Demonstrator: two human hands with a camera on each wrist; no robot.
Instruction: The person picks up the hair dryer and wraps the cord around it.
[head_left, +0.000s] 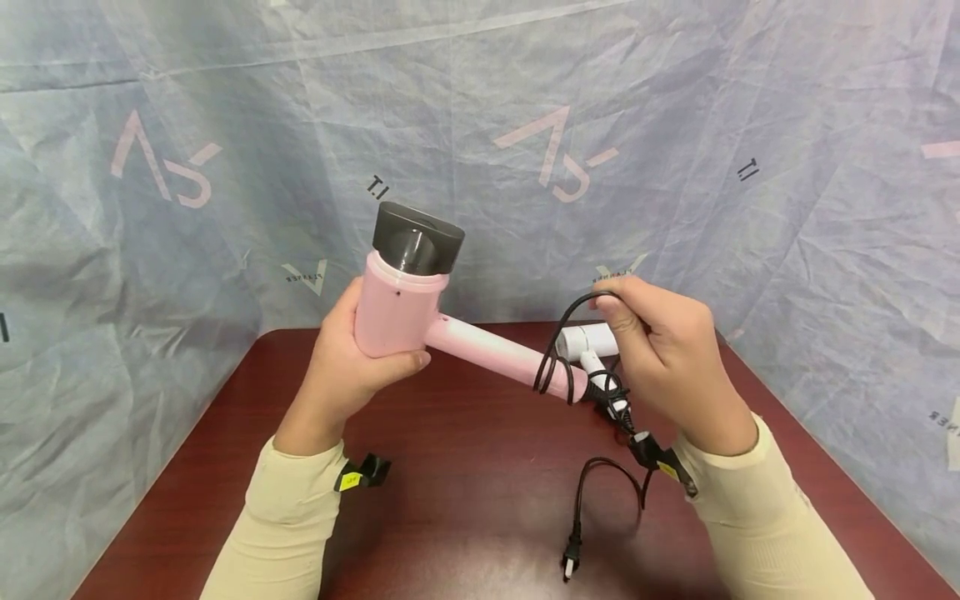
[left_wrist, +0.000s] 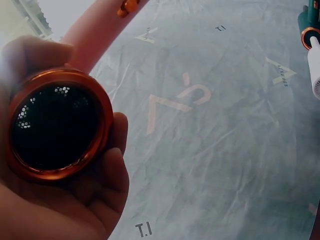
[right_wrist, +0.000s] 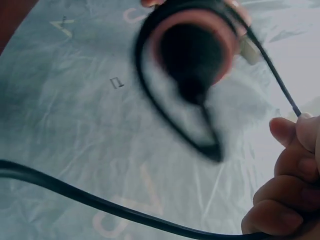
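A pink hair dryer with a dark nozzle is held above the table, its handle pointing right and slightly down. My left hand grips the dryer's body from behind and below; in the left wrist view its fingers curl round the copper-coloured rim. My right hand pinches the black power cord between thumb and finger. Part of this cord loops round the handle's end. Below the right hand, the cord's two-pin plug dangles over the tabletop.
Behind the right hand a white hair dryer lies on the dark red table, partly hidden. At the edge of the left wrist view a dark green item with a copper ring shows. Grey-blue printed cloth hangs around the table.
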